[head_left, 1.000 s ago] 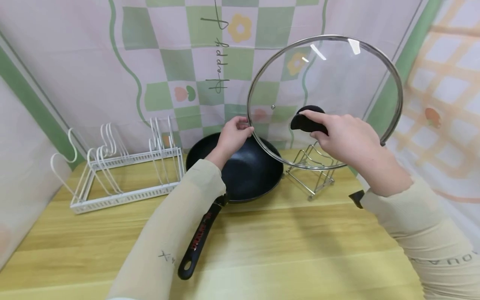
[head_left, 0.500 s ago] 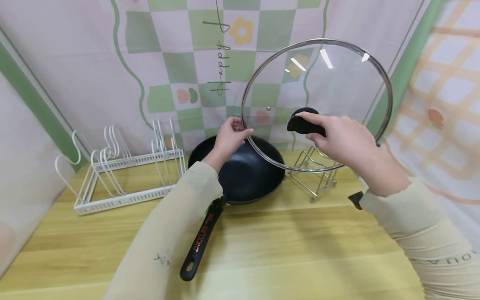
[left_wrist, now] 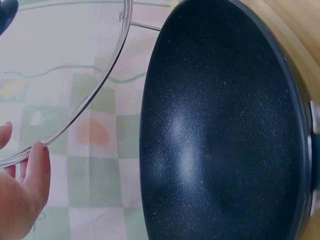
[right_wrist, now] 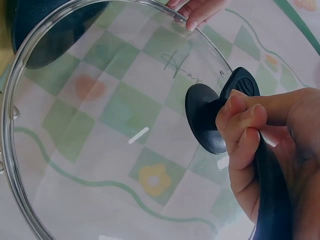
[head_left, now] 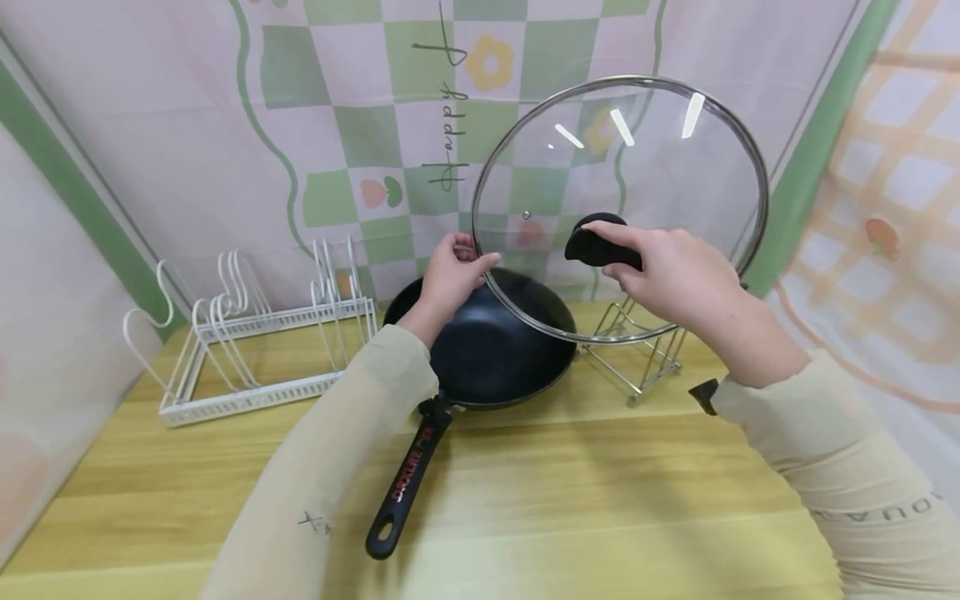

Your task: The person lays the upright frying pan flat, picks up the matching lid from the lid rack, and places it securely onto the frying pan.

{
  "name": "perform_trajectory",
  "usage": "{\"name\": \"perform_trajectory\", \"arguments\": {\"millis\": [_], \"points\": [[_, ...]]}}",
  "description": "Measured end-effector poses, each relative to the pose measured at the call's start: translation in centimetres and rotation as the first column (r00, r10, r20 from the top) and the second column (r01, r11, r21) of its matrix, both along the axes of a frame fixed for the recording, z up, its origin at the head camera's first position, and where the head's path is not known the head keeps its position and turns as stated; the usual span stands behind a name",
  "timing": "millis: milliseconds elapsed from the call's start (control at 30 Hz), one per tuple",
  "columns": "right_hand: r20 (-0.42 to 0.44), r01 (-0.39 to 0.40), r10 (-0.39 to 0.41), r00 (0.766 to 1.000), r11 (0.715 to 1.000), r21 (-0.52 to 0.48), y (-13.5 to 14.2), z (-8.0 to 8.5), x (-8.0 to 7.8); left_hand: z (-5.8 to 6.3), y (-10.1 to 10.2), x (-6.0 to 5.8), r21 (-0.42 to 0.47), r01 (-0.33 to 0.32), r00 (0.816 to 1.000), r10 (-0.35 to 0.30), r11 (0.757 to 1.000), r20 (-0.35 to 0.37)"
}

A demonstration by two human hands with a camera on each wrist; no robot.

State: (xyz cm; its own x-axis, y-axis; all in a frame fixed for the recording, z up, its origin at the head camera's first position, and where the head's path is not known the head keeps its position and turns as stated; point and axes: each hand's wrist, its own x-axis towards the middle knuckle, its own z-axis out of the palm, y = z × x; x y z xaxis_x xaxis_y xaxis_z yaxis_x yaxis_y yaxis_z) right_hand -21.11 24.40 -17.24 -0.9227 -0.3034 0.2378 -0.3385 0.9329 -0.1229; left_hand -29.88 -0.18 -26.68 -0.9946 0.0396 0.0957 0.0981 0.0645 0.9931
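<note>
A round glass pot lid (head_left: pixel 660 167) with a steel rim is held up, tilted, above the right part of a black wok (head_left: pixel 498 342). My right hand (head_left: pixel 678 271) grips the lid's black knob (right_wrist: pixel 215 117), fingers curled around it in the right wrist view. At the lid's left edge my left hand (head_left: pixel 450 279) pinches the rim between thumb and fingers; the left wrist view shows fingers (left_wrist: pixel 37 165) on the rim. The wok stands on the wooden table, its long handle (head_left: pixel 408 487) toward me. Its inside looks bare and dark.
A white dish rack (head_left: pixel 255 396) stands left of the wok. Right of it, partly behind the lid, is a small wire rack (head_left: pixel 633 367). A black handle-like end (head_left: pixel 703 396) shows beside my right sleeve. A patterned cloth (head_left: pixel 345 142) hangs behind the table.
Both hands and the lid have shifted slightly left relative to the wok. The holds on knob and rim are the same. The whole scene has drifted a little to the right in the head view.
</note>
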Motion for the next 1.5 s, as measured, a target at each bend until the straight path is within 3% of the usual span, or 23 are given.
{"name": "perform_trajectory", "arguments": {"millis": [633, 1133, 1500], "points": [[0.056, -0.027, 0.030, 0.998, 0.998, -0.054, -1.1, -0.1, -0.8, 0.1, -1.6, 0.5, -0.027, -0.037, 0.999, 0.036, 0.999, -0.039], [0.101, 0.009, 0.000, 0.995, 0.996, -0.094, -1.1, -0.3, -2.1, -0.2, -1.9, 0.6, -0.047, -0.078, 0.996, 0.075, 0.996, -0.056], [0.139, -0.003, 0.023, 0.990, 0.990, -0.144, -1.5, -0.1, -2.7, 0.0, -3.0, 0.7, -0.044, -0.119, 0.986, 0.113, 0.992, -0.118]]}}
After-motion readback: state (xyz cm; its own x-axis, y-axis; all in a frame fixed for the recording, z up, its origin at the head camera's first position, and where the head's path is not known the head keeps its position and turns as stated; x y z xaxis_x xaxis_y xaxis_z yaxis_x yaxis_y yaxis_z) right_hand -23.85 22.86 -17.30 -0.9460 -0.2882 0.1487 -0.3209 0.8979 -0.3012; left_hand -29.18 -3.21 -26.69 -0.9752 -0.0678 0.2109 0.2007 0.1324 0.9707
